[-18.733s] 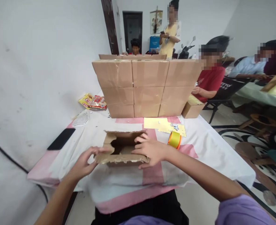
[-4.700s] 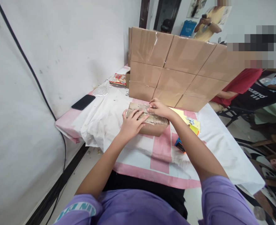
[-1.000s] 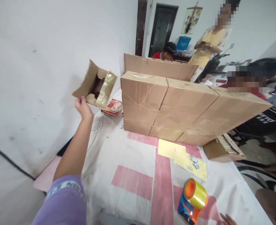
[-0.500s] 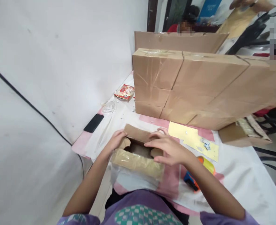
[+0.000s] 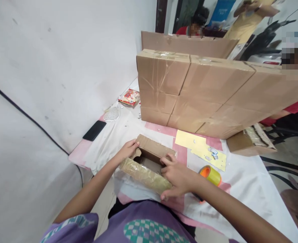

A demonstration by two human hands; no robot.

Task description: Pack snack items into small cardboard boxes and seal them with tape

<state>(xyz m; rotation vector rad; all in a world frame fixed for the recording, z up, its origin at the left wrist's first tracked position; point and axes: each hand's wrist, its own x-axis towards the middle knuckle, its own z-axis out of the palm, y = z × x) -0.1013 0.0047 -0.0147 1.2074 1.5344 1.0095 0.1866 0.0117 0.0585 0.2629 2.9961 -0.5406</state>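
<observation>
A small cardboard box point(image 5: 147, 175) with clear tape on its near side lies at the table's front edge, its top open and its dark inside partly visible. My left hand point(image 5: 129, 151) grips the far left corner, with the thumb on the raised far flap point(image 5: 156, 145). Across the right end lies my right hand point(image 5: 176, 177), its fingers curled at the rim and its thumb down by the near right corner. Just right of that hand sits a tape dispenser with a yellow roll point(image 5: 213, 176), partly hidden by my right forearm.
Taped large cardboard boxes point(image 5: 209, 86) stand across the back. A phone point(image 5: 94, 130), a white perforated piece point(image 5: 112, 114) and a snack packet point(image 5: 130, 97) lie along the wall. Yellow paper point(image 5: 190, 139) with scraps and an open carton point(image 5: 242, 143) are to the right. People are behind.
My right hand has moved down from above the far flap to the box's right end, its thumb now by the near corner. The box has turned slightly. My left hand keeps its corner.
</observation>
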